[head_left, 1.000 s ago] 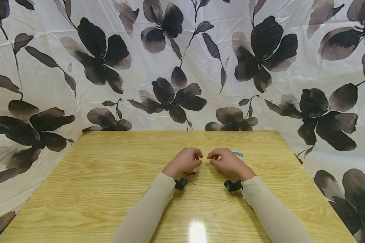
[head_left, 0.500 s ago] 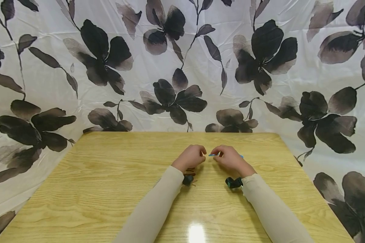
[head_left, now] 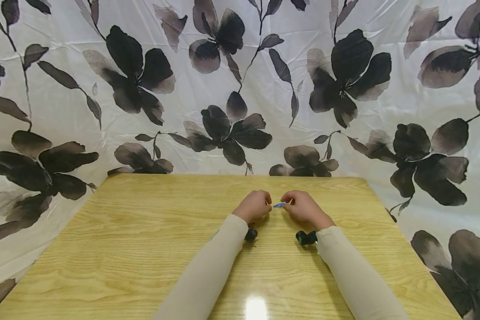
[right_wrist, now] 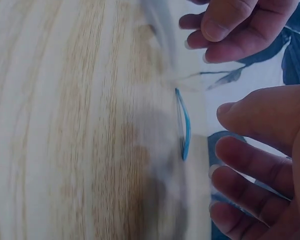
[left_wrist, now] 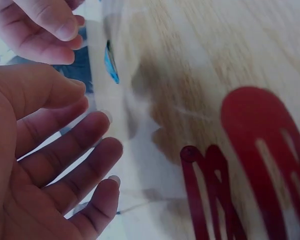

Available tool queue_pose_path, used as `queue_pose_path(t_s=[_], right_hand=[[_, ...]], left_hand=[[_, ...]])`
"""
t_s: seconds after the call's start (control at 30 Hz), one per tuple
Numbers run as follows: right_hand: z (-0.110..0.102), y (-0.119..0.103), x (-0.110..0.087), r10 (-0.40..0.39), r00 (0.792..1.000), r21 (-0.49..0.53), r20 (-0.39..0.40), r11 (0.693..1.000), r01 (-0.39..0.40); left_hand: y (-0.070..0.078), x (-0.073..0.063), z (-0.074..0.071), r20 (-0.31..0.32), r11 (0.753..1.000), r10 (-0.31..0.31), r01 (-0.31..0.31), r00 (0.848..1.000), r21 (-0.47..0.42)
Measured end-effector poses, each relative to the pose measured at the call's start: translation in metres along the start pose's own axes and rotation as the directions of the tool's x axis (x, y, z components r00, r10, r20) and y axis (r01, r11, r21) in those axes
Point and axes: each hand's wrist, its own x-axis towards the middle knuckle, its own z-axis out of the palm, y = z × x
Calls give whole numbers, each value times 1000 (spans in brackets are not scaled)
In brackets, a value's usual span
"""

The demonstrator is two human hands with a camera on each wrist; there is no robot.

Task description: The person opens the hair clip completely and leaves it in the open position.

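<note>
A blue snap hair clip (head_left: 280, 205) sits between my two hands, just off the right hand's fingertips in the head view. My right hand (head_left: 304, 208) has its fingers relaxed and apart; the right wrist view shows the blue clip (right_wrist: 186, 125) beyond its fingertips, with nothing in its grasp. Facing it from the other side, my left hand (head_left: 254, 206) is loosely bent and holds nothing. In the left wrist view, several dark red snap hair clips (left_wrist: 257, 120) lie beside the left hand; in the head view the left wrist mostly covers them.
The wooden table (head_left: 136, 249) spreads out around both arms. A white curtain with dark flowers (head_left: 224, 80) hangs behind its back edge. A small black camera is strapped on each wrist, the left wrist camera (head_left: 251, 234) just above the red clips.
My left hand has moved right and slightly forward. The right hand has shifted a little to the right. Blue and pink pieces seen beyond the right hand earlier are now hidden.
</note>
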Motion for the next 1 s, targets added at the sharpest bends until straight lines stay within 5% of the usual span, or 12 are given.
queue_pose_path(t_s=[0.43,1.0], right_hand=[[3,4,9,65,998,-38,6,997,-64],[5,6,19,56,998,-137,38,989,-50]], left_hand=[[-1,14,11,-15,999,-25,25,1000,37],[2,32,17,5,989,-15,14,1000,146]])
